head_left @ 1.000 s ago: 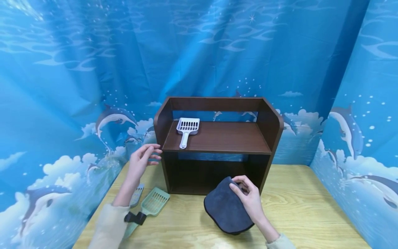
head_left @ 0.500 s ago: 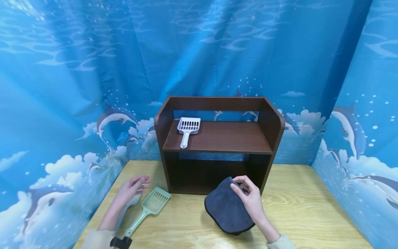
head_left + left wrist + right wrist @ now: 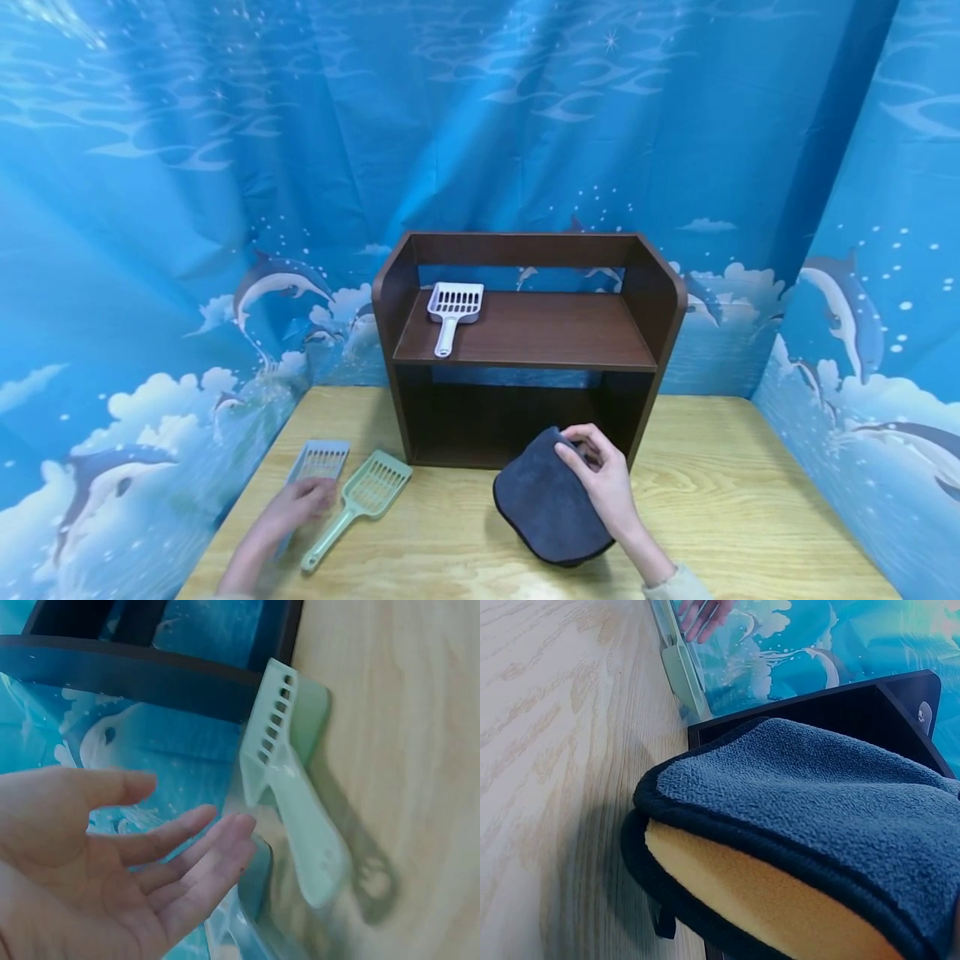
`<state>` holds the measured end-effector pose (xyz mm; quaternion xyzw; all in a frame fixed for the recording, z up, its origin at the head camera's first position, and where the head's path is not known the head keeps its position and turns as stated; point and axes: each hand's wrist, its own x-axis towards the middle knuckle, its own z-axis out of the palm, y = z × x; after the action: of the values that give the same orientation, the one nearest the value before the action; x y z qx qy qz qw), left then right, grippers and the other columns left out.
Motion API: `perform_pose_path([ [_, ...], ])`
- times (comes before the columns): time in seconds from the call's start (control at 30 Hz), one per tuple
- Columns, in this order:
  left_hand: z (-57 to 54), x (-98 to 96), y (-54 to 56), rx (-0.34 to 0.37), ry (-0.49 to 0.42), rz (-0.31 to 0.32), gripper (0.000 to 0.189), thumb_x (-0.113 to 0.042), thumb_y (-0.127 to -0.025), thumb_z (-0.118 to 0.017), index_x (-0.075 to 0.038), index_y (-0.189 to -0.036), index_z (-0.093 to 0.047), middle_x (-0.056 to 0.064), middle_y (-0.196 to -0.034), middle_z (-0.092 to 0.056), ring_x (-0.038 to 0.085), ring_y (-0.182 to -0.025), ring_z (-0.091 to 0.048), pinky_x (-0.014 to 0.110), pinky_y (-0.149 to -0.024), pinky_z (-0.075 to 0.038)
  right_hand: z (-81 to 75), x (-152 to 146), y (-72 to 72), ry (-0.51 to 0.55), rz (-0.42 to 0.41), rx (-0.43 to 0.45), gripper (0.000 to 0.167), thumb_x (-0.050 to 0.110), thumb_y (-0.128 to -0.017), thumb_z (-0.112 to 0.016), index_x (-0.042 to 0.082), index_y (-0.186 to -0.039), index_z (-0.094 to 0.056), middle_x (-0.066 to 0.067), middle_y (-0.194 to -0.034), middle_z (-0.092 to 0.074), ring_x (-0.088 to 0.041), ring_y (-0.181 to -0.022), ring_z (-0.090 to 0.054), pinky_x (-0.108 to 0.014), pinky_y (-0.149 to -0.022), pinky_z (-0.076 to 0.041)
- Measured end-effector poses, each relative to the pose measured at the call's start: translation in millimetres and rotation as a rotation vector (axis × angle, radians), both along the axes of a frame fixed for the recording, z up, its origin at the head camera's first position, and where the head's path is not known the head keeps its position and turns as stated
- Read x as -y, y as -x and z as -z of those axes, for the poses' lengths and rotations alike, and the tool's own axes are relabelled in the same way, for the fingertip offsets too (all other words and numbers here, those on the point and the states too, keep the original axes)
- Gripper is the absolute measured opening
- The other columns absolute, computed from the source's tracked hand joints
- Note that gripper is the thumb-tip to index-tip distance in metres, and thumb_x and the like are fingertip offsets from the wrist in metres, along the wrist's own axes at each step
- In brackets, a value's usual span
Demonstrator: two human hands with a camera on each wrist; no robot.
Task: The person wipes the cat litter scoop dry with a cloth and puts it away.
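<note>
My left hand (image 3: 296,508) is over the handle part of a pale blue litter scoop (image 3: 327,454) at the table's left. In the left wrist view its fingers are loosely spread, with nothing held. Beside it a green litter scoop (image 3: 375,485) lies on the table, handle toward me. My right hand (image 3: 606,483) pinches the upper edge of a dark blue-grey cloth (image 3: 551,500) in front of the shelf. In the right wrist view the folded cloth (image 3: 810,772) shows a yellow inner side and black edging.
A dark brown two-level shelf (image 3: 517,367) stands at the back of the wooden table (image 3: 750,500). On its upper board, at the left, lies a white litter scoop (image 3: 455,312). A blue curtain (image 3: 510,125) with dolphins hangs behind and at the sides.
My left hand has come down from beside the shelf's left side toward me, to the blue litter scoop. My right hand and the cloth have stayed in place.
</note>
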<state>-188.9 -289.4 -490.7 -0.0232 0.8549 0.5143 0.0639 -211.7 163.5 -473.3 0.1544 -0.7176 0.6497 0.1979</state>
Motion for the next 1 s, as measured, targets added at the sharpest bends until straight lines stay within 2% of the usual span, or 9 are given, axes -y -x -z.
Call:
perform_pose_path([
  [0.1, 5.0, 5.0, -4.8, -0.008, -0.02, 0.115, 0.046, -0.014, -0.106, -0.048, 0.027, -0.128, -0.045, 0.038, -0.119, -0.059, 0.044, -0.108, -0.063, 0.049, -0.09, -0.056, 0.1, 1, 0.0, -0.004, 0.002, 0.005, 0.015, 0.003, -0.092, -0.073, 0.007, -0.106, -0.068, -0.005, -0.1, -0.069, -0.009, -0.078, -0.062, -0.02, -0.069, -0.053],
  [0.17, 8.7, 6.9, -7.1, -0.011, -0.03, 0.169, 0.046, -0.012, -0.105, -0.05, 0.028, -0.126, -0.045, 0.039, -0.119, -0.058, 0.043, -0.108, -0.063, 0.048, -0.089, -0.056, 0.1, 1, 0.2, -0.003, 0.002, 0.004, 0.015, 0.003, -0.092, -0.073, 0.007, -0.105, -0.068, -0.004, -0.1, -0.069, -0.008, -0.078, -0.062, -0.019, -0.069, -0.053],
  [0.33, 19.3, 6.0, -9.1, -0.003, 0.008, 0.16, 0.047, -0.013, -0.099, -0.062, 0.026, -0.123, -0.05, 0.029, -0.112, -0.066, 0.032, -0.101, -0.067, 0.035, -0.08, -0.057, 0.4, 2, 0.6, 0.001, 0.005, -0.001, 0.014, 0.002, -0.092, -0.073, 0.006, -0.105, -0.068, -0.003, -0.099, -0.069, -0.008, -0.078, -0.063, -0.019, -0.068, -0.053],
  [0.47, 29.0, 4.5, -8.0, -0.038, 0.059, 0.182, 0.045, -0.015, -0.097, -0.067, 0.024, -0.118, -0.055, 0.023, -0.104, -0.07, 0.027, -0.094, -0.068, 0.027, -0.076, -0.054, 0.2, 3, 0.0, 0.001, 0.008, 0.004, 0.014, 0.002, -0.092, -0.073, 0.006, -0.105, -0.068, -0.003, -0.099, -0.069, -0.008, -0.079, -0.063, -0.02, -0.069, -0.053],
  [0.57, 35.7, 1.3, -7.4, -0.009, -0.006, 0.207, 0.041, -0.017, -0.101, -0.06, 0.023, -0.112, -0.058, 0.019, -0.096, -0.072, 0.024, -0.087, -0.07, 0.027, -0.074, -0.056, 0.0, 2, -0.8, -0.004, 0.006, 0.011, 0.014, 0.003, -0.092, -0.073, 0.006, -0.105, -0.068, -0.004, -0.1, -0.069, -0.009, -0.079, -0.063, -0.02, -0.07, -0.053],
  [0.67, 39.9, -4.3, -6.9, 0.099, -0.141, 0.205, 0.044, -0.023, -0.108, -0.047, 0.019, -0.108, -0.06, 0.012, -0.089, -0.071, 0.02, -0.08, -0.07, 0.029, -0.069, -0.057, 0.2, 2, -1.2, -0.009, 0.006, 0.015, 0.014, 0.003, -0.092, -0.073, 0.006, -0.105, -0.068, -0.004, -0.1, -0.069, -0.009, -0.08, -0.064, -0.02, -0.071, -0.053],
  [0.77, 43.3, -9.6, -5.8, 0.2, -0.253, 0.169, 0.049, -0.026, -0.111, -0.034, 0.016, -0.109, -0.059, 0.005, -0.086, -0.07, 0.015, -0.075, -0.069, 0.028, -0.065, -0.057, 0.3, 2, -1.3, -0.006, 0.006, 0.015, 0.014, 0.002, -0.092, -0.073, 0.005, -0.105, -0.068, -0.004, -0.099, -0.07, -0.008, -0.081, -0.065, -0.019, -0.071, -0.053],
  [0.9, 47.2, -14.1, -4.0, 0.256, -0.363, 0.127, 0.048, -0.021, -0.111, -0.027, 0.014, -0.107, -0.059, 0.003, -0.081, -0.067, 0.011, -0.069, -0.066, 0.024, -0.061, -0.055, -0.2, 1, -1.6, -0.006, 0.007, 0.014, 0.013, 0.003, -0.092, -0.073, 0.005, -0.104, -0.068, -0.004, -0.098, -0.07, -0.007, -0.08, -0.065, -0.019, -0.07, -0.053],
  [1.0, 48.4, -15.8, -3.6, 0.266, -0.416, 0.13, 0.049, -0.018, -0.111, -0.025, 0.015, -0.108, -0.062, 0.002, -0.077, -0.063, 0.007, -0.064, -0.061, 0.019, -0.057, -0.052, -0.5, 0, -1.9, -0.013, 0.015, 0.013, 0.013, 0.004, -0.092, -0.073, 0.006, -0.104, -0.068, -0.004, -0.098, -0.07, -0.008, -0.079, -0.064, -0.019, -0.069, -0.053],
])
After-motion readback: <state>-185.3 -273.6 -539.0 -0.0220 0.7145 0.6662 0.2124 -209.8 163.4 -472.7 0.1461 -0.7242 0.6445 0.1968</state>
